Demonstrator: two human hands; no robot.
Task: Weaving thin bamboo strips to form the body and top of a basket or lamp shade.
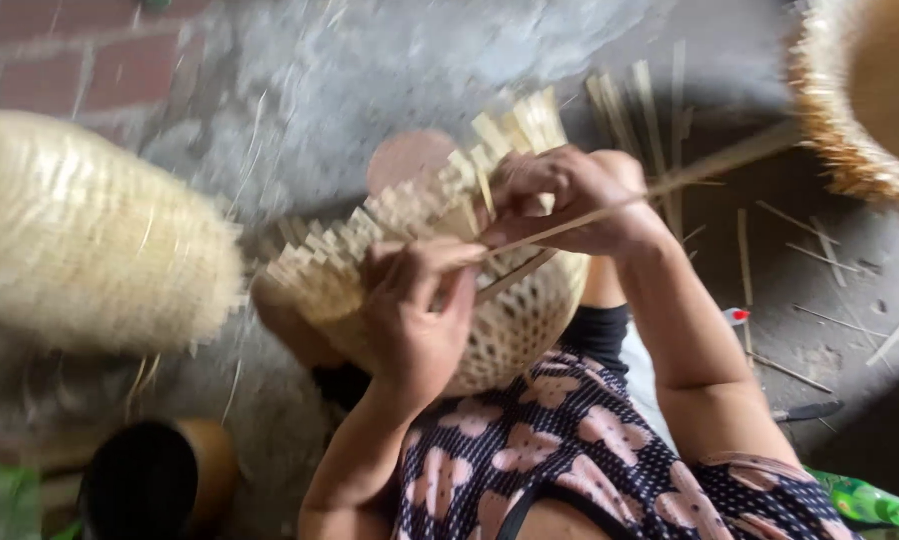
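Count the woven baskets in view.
3: one unfinished basket on the lap under the left hand and right hand, one large basket at left, one cut off top right. Others may lie off frame.

Grey concrete floor [390,60]; loose bamboo strips [815,255]; a woven basket [80,235].

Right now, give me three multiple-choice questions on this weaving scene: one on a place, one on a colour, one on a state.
1. Where is the half-woven basket?
A. on the person's lap
B. hung on the wall
C. inside the dark pot

2. What colour is the bottle at lower right?
A. green
B. red
C. white

3. What is the right hand doing?
A. resting open on the floor
B. pinching a long thin strip
C. holding the bottle

Answers: 1 A, it rests over the knees between both hands; 2 A, its body is green; 3 B, the fingers close on the strip at the rim.
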